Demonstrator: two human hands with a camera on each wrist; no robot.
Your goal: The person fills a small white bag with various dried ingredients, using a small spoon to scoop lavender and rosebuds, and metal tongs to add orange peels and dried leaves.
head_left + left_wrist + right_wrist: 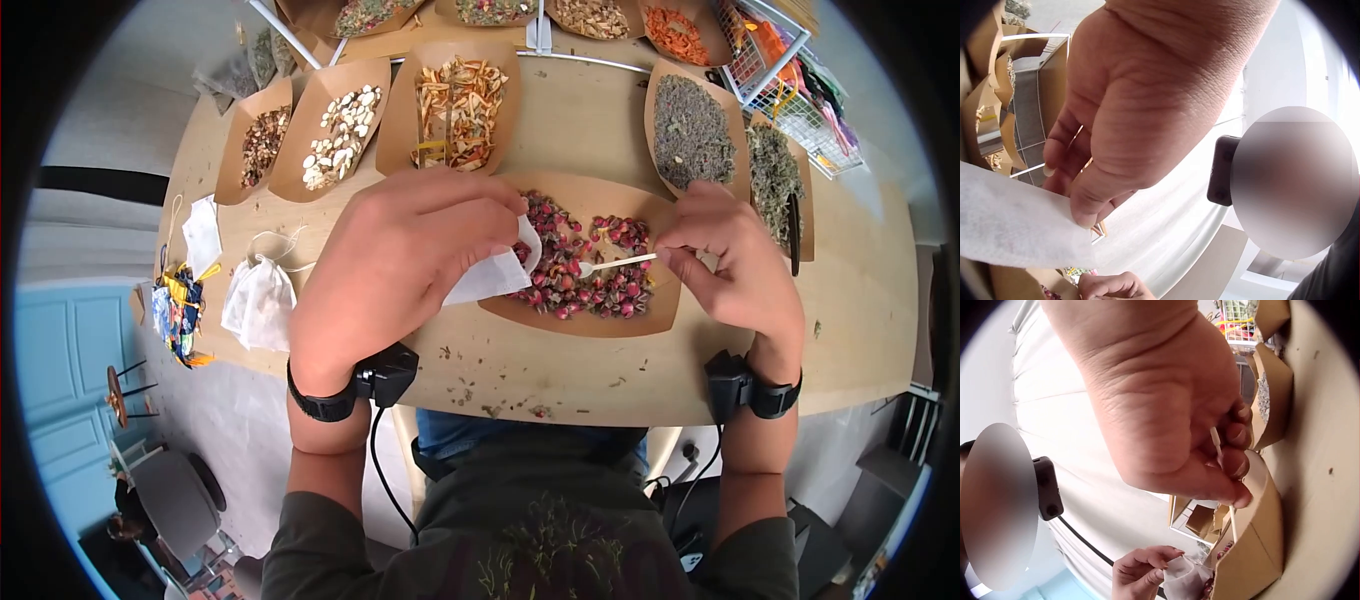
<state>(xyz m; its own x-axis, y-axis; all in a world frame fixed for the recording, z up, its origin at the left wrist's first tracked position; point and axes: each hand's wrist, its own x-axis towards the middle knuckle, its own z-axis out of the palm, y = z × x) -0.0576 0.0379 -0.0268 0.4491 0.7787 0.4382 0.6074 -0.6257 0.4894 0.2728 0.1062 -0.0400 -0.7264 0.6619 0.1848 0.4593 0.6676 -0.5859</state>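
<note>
My left hand [400,260] pinches the edge of a white drawstring-type fabric bag [488,282] between thumb and fingers, at the left side of a brown paper tray [665,300]. The tray holds dried rosebuds [570,300]. In my right hand [735,255], a small pale spoon [625,262] is pinched by its handle, its bowl low over the rosebuds and pointing toward the bag. The right wrist view shows the spoon's handle [1233,522] running between thumb and fingers. The bag [1022,219] hangs from the fingertips in the left wrist view.
Paper trays of dried orange-brown strips [480,100], white slices [340,140] and grey-green herbs [695,130] stand around the back. Tongs [435,120] lie in one tray. White pouches [260,300] and patterned fabric [178,310] lie at left. A wire basket [810,120] stands back right.
</note>
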